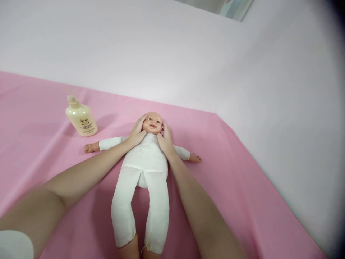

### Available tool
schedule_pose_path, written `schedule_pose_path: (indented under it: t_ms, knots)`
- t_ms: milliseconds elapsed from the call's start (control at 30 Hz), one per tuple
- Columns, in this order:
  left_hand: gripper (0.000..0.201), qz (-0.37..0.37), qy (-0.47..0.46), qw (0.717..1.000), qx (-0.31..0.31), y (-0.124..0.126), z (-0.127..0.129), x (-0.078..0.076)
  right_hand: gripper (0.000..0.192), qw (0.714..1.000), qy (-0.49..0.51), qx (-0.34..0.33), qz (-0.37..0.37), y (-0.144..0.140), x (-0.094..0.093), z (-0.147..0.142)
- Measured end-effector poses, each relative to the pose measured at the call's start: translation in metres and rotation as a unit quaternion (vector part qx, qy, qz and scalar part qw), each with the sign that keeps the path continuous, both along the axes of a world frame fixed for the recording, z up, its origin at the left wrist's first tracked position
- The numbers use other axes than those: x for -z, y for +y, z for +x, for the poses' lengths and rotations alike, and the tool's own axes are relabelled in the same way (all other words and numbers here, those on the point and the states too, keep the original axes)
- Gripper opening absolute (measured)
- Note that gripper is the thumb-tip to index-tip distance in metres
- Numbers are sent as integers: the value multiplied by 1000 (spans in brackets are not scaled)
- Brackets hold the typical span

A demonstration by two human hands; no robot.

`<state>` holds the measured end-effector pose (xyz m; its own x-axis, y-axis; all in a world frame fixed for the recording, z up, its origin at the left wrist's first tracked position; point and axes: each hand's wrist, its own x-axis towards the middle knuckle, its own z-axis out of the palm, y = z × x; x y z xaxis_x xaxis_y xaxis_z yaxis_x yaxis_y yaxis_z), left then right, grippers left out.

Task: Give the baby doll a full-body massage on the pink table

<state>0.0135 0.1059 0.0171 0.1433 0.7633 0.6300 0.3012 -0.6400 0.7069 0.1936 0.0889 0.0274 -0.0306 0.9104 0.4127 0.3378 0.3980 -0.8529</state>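
**Cupping a doll's head on a pink worktop**

Lying on its back, a baby doll [145, 158] sits near the middle of the pink-covered worktop [242, 187], head toward the far edge, legs toward the near edge. White cloth body and legs; bare plastic head, hands and feet. Arms spread out to either side, flat on the cover. Legs slightly apart, feet cut off at the bottom of the view.

Left hand [138, 131] lies against one side of the doll's head, fingers [141, 121] loosely spread and curved along the temple and cheek. Right hand [165, 138] lies against the other side, fingers [164, 126] straight and close together, tips up beside the ear. Both palms are pressed to the head, neither hand closed around it. Both forearms run in from the near edge, passing over the doll's shoulders.

A pale yellow lotion bottle [81, 117] with a pump top stands upright toward the far left corner, well apart from the doll's outstretched hand. Label too small to read.

A plain white wall [172, 46] meets the worktop's far edge and right edge. Cover shows long creases on the left side. A blurred white patch sits at the near left corner; cannot tell what it is.
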Motion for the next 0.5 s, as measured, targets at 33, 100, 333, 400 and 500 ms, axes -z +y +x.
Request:
schedule_pose_path:
  t_ms: [33, 100, 333, 400, 500]
  knots:
    - [74, 1, -1, 1000, 1, 0, 0, 0, 66, 1000, -1, 1, 1, 0, 0, 0]
    - [74, 1, -3, 1000, 0, 1, 0, 1, 66, 1000, -1, 3, 1, 1, 1, 0]
    - [73, 2, -1, 1000, 0, 1, -1, 2, 68, 1000, -5, 3, -9, -2, -3, -1]
    - [71, 3, -1, 1000, 1, 1, -1, 3, 70, 1000, -8, -1, -13, -5, -5, 0]
    - [69, 5, 2, 1000, 1, 2, -2, 4, 71, 1000, -3, -6, -18, -6, -6, 0]
